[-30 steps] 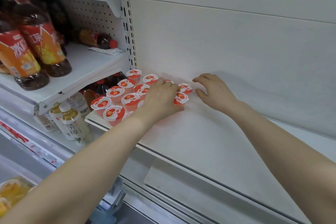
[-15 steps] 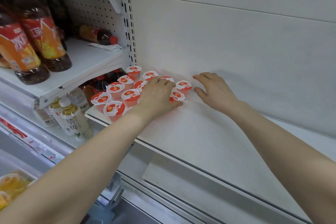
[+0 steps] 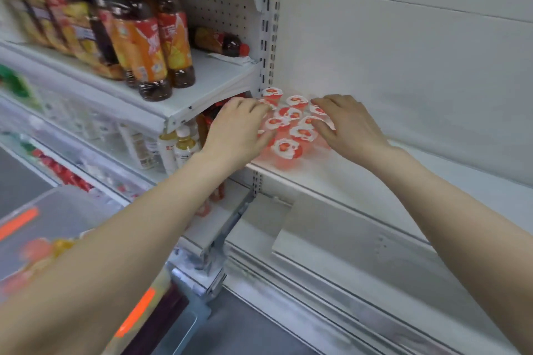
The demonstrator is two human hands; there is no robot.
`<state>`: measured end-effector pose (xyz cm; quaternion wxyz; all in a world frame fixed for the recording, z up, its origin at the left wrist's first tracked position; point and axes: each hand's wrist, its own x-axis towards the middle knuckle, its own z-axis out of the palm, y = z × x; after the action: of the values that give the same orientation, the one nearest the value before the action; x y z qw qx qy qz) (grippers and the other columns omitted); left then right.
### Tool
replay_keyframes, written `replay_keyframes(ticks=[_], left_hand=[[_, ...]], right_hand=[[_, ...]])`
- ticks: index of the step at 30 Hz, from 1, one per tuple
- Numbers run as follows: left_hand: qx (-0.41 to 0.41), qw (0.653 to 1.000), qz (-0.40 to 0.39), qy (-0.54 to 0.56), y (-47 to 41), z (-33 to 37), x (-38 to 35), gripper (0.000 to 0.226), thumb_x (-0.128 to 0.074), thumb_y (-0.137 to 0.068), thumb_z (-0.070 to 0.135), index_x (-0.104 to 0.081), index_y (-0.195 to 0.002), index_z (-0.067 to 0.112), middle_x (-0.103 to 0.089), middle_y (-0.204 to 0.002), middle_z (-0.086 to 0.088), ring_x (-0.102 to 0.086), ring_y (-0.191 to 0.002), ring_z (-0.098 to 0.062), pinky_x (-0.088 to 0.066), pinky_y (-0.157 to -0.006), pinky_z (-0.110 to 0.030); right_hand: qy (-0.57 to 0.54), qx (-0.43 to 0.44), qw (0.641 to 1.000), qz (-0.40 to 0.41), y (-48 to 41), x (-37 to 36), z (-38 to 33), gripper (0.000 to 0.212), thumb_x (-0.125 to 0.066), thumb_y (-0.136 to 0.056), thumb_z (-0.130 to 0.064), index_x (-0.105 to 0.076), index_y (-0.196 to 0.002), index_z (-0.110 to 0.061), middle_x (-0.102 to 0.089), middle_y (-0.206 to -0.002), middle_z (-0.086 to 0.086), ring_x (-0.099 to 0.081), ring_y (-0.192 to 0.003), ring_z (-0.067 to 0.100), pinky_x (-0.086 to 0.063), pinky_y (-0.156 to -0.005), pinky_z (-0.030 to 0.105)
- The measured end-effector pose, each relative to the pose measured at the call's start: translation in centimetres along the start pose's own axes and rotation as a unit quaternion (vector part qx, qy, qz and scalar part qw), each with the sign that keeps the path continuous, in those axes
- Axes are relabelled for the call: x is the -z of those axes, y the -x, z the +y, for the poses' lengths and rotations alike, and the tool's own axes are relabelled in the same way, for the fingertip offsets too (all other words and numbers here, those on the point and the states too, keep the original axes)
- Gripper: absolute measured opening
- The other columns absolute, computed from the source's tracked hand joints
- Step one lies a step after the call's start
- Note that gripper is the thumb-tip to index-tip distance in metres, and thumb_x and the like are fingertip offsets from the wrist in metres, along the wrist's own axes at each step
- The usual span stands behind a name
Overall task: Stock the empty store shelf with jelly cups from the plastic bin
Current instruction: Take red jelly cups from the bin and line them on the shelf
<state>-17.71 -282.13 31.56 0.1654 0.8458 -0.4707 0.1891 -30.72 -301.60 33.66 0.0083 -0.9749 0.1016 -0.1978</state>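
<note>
Several red jelly cups (image 3: 291,130) with white strawberry lids stand bunched at the left end of the white shelf (image 3: 360,181). My left hand (image 3: 239,132) presses against the cluster's left side with relaxed fingers. My right hand (image 3: 346,127) lies on the cluster's right side, fingers spread over the lids. Neither hand grips a cup. The clear plastic bin (image 3: 57,228) with an orange handle sits at the lower left, blurred, with more cups inside.
Tea bottles (image 3: 150,46) stand on the upper left shelf, and one bottle (image 3: 219,42) lies on its side behind them. Smaller drink bottles (image 3: 181,144) fill the shelf below. The white back panel (image 3: 403,66) rises behind the cups.
The view has swung right and down, bringing the bin into sight. My left hand slid from on top of the cups to their left side; my right hand moved onto them.
</note>
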Motion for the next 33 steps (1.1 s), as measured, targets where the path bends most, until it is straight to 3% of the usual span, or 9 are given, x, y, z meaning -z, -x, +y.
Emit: replay_keyframes(ticks=[6, 15, 19, 24, 33], left_hand=[[0.032, 0.999, 0.018, -0.007, 9.3, -8.1, 4.1, 0.046, -0.055, -0.091, 0.043, -0.057, -0.126, 0.014, -0.060, -0.121, -0.007, -0.047, -0.115, -0.029, -0.038, -0.100, -0.039], [0.185, 0.983, -0.016, 0.000, 27.3, -20.6, 5.8, 0.042, -0.059, -0.093, 0.032, -0.057, -0.129, 0.009, -0.060, -0.122, -0.013, -0.047, -0.119, -0.033, -0.031, -0.102, -0.037], [0.282, 0.957, -0.073, 0.009, 35.0, -24.1, 4.4, 0.040, -0.058, -0.094, 0.030, -0.057, -0.129, 0.011, -0.060, -0.123, -0.011, -0.046, -0.120, -0.033, -0.035, -0.102, -0.040], [0.373, 0.918, -0.132, 0.025, 41.9, -26.7, 2.3, 0.039, -0.060, -0.094, 0.025, -0.058, -0.130, 0.012, -0.060, -0.124, -0.010, -0.045, -0.120, -0.033, -0.037, -0.103, -0.040], [0.393, 0.912, -0.118, -0.020, 43.2, -30.3, 0.2, 0.031, -0.061, -0.092, 0.023, -0.065, -0.120, 0.010, -0.065, -0.115, -0.011, -0.052, -0.115, -0.034, -0.035, -0.105, -0.037]], right_hand=[[-0.016, 0.072, 0.997, 0.036, 0.6, -2.1, -11.7, 0.041, -0.053, -0.097, -0.028, -0.055, -0.134, -0.010, -0.058, -0.130, 0.013, -0.049, -0.122, 0.034, -0.035, -0.103, 0.042], [-0.090, 0.165, 0.982, -0.026, 3.7, -10.5, -28.4, 0.040, -0.056, -0.096, -0.024, -0.057, -0.131, -0.005, -0.058, -0.127, 0.015, -0.052, -0.116, 0.035, -0.041, -0.100, 0.044], [-0.117, 0.209, 0.965, -0.104, 5.5, -15.3, -33.5, 0.038, -0.062, -0.092, -0.020, -0.060, -0.127, -0.003, -0.061, -0.122, 0.015, -0.055, -0.112, 0.036, -0.041, -0.099, 0.045], [-0.102, 0.258, 0.927, -0.253, 6.2, -21.9, -37.8, 0.046, -0.056, -0.095, -0.032, -0.052, -0.138, -0.014, -0.056, -0.135, 0.006, -0.051, -0.123, 0.029, -0.037, -0.103, 0.041], [-0.131, 0.311, 0.865, -0.371, 4.3, -30.6, -43.7, 0.047, -0.054, -0.094, -0.040, -0.050, -0.138, -0.022, -0.059, -0.131, 0.005, -0.052, -0.121, 0.026, -0.041, -0.097, 0.037]])
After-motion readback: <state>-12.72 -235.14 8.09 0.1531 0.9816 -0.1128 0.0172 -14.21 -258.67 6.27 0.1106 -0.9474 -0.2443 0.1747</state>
